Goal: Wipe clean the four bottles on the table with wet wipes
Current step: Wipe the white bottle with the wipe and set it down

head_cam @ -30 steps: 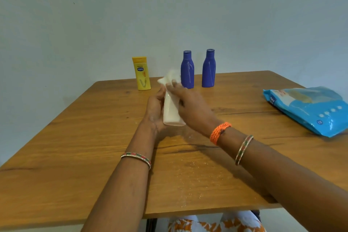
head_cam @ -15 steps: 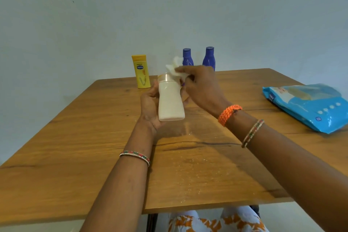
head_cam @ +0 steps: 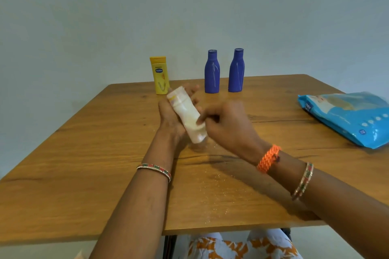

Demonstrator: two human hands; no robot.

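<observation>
Wooden table [head_cam: 84, 174]: yellow bottle [head_cam: 160, 75], two blue bottles [head_cam: 212, 71] upright at far edge; blue wipes pack [head_cam: 347, 118] right.

Readable only in part. On the yellow bottle [head_cam: 160, 75], a dark blue oval badge with white lettering, likely "Vaseline", too small to confirm. On the blue wipes pack [head_cam: 347, 118], a dark patch at the near-left corner bearing white letters "mee" above a second, illegible line; lower down, a small round mark with the number "72". Nothing legible on the two blue bottles [head_cam: 212, 72] or the white bottle [head_cam: 187, 115].
</observation>
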